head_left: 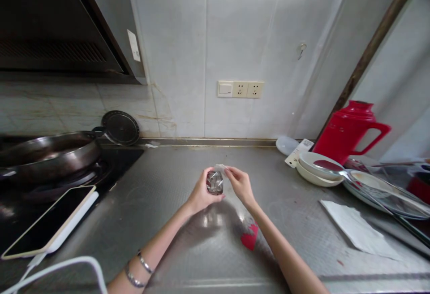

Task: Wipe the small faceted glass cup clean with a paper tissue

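Note:
Over the middle of a steel counter [161, 222], my left hand [201, 193] is closed round a small dark lump wrapped in clear plastic [215, 182]. My right hand [239, 184] pinches the top edge of that wrapping with its fingertips. Both hands are held a little above the counter. Two metal bangles sit on my left wrist. A red cap-like piece [249, 239] lies on the counter under my right forearm.
A dark wok [47, 153] sits on the stove at left, with a phone on a white power bank [50, 222] and a cable in front. At right are stacked white bowls [317, 168], a red jug [349, 130], a glass lid [379, 191] and a paper sheet [356, 229].

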`<state>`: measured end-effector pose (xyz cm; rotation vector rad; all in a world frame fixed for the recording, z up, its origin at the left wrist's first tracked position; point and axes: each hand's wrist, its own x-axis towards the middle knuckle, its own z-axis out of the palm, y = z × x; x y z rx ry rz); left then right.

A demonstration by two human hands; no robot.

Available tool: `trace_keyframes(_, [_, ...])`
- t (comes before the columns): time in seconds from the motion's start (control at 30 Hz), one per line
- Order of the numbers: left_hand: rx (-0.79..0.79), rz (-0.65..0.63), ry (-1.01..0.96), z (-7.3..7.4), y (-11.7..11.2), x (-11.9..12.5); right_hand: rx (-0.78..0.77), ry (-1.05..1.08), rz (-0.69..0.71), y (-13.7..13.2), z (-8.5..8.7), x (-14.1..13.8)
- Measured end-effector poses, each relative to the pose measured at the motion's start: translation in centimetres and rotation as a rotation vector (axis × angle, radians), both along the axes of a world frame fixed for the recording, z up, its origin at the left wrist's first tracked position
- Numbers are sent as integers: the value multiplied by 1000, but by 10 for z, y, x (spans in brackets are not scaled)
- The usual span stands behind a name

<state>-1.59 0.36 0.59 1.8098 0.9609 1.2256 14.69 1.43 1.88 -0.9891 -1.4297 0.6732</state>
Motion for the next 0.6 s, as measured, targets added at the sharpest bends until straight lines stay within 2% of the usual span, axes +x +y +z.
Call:
trace_keyframes(0.17, [-19,-21,10,2,-3,3,10,99,146,-9,1,-10])
trace_keyframes(0.37, [8,-47,-45,5,-4,4,40,137,138,-16,1,-11])
trace_keyframes(0.6, [-28,-2,-60,-1,5,1,58,141,175,-21,9,-9])
